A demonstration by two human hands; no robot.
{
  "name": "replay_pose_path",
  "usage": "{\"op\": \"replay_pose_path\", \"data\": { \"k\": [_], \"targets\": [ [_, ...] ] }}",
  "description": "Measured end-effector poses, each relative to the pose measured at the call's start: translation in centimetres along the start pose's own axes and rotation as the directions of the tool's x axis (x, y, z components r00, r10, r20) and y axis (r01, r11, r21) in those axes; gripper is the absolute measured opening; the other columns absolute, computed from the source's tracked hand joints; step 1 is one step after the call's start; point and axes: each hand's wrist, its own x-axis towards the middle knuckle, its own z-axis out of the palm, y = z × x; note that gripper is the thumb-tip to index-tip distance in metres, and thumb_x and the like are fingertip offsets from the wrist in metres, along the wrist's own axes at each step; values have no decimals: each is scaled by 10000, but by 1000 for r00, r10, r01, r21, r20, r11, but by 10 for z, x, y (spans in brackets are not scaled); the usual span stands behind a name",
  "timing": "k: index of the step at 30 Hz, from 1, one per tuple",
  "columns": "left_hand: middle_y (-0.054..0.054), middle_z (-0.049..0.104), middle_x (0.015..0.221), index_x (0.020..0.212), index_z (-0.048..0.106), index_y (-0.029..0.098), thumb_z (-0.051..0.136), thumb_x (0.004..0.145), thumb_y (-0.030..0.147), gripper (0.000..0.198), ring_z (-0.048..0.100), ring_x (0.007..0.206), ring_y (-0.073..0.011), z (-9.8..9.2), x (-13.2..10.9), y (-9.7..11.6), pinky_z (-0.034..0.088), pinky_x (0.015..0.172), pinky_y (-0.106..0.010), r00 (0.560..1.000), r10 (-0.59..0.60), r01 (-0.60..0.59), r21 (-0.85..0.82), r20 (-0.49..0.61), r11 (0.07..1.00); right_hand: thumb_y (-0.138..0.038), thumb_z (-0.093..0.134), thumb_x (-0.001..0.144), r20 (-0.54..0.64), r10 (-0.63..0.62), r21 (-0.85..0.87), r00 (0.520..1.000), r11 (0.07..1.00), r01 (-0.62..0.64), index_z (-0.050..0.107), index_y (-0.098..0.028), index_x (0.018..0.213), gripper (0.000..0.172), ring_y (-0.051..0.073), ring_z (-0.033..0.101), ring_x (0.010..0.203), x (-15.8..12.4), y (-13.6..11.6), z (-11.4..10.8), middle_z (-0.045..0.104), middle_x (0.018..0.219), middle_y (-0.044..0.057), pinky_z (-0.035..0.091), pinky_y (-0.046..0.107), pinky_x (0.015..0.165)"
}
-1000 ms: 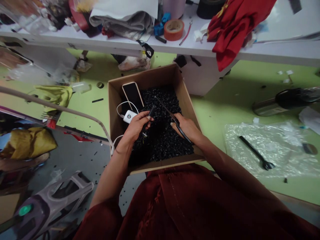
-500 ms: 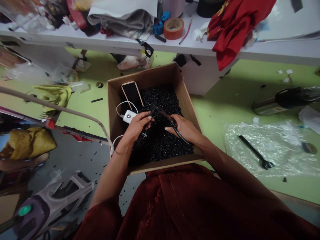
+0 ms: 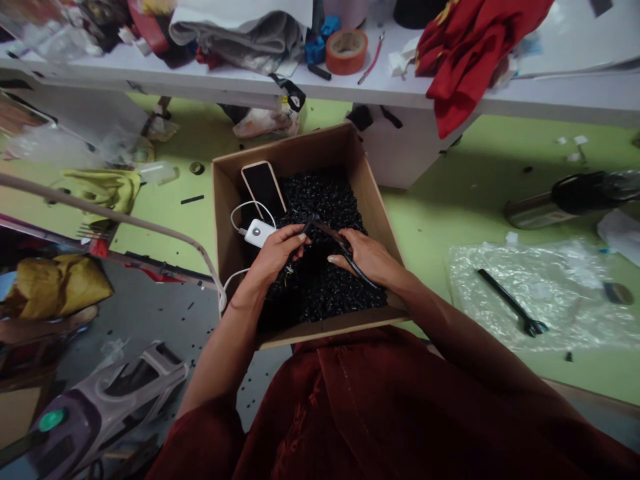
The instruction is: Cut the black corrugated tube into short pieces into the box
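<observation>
My left hand (image 3: 275,253) pinches a small black piece (image 3: 306,228) above a cardboard box. My right hand (image 3: 363,257) grips a long, thin black strip (image 3: 353,257), whose far end reaches towards the left fingertips. Under both hands lies a heap of small black plastic pieces (image 3: 320,200), filling the box (image 3: 330,325). A black-screened phone (image 3: 263,190) rests in the box's far left corner. It is cabled to a white power bank (image 3: 259,233) just beside my left hand.
A white bench edge (image 3: 250,83) runs beyond the box, holding an orange tape roll (image 3: 346,52) and red cloth (image 3: 465,60). Right of the box, a black forked tool (image 3: 513,303) lies on bubble wrap (image 3: 545,293). The green floor carries scattered debris.
My hands have drawn closer together, bringing the small black piece and the strip's end nearer each other. The view has tilted slightly, shifting the scene upward.
</observation>
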Motion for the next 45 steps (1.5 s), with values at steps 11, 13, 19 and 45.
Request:
{"op": "replay_pose_path", "data": {
  "k": [11, 13, 19, 45],
  "targets": [
    [-33, 657, 819, 1068, 679, 152, 639, 746, 242, 337, 497, 558, -58, -1, -2, 0, 377, 511, -205, 1000, -17, 16, 42, 6, 999, -526, 506, 844, 20, -12, 12, 1000, 1000, 12, 483, -165, 1207, 512, 285, 562, 1022, -2, -3, -2, 586, 1150, 148, 417, 377, 823],
    [-34, 660, 818, 1068, 681, 147, 644, 743, 240, 340, 498, 557, -58, -1, -2, 0, 377, 513, -205, 1000, -21, 21, 37, 13, 999, -500, 500, 855, 15, -24, 16, 1000, 1000, 24, 493, -159, 1183, 474, 276, 564, 1006, -2, -2, -2, 592, 1129, 145, 417, 372, 824],
    [-27, 659, 803, 1041, 682, 137, 653, 737, 257, 329, 494, 557, -55, 0, -2, 1, 380, 524, -205, 999, -25, 24, 21, 36, 999, -378, 448, 885, 6, -48, 5, 999, 999, 48, 511, -168, 1110, 314, 260, 573, 949, -1, 1, 1, 618, 1054, 134, 414, 356, 768],
    [-27, 661, 779, 1027, 652, 120, 640, 739, 211, 302, 496, 525, -57, 3, 3, -6, 366, 487, -206, 997, -71, 72, 74, -13, 995, -343, 409, 883, -71, 151, -211, 986, 964, -163, 545, -212, 1076, 270, 241, 637, 697, 0, 0, -1, 707, 868, 91, 362, 290, 607]
  ]
}}
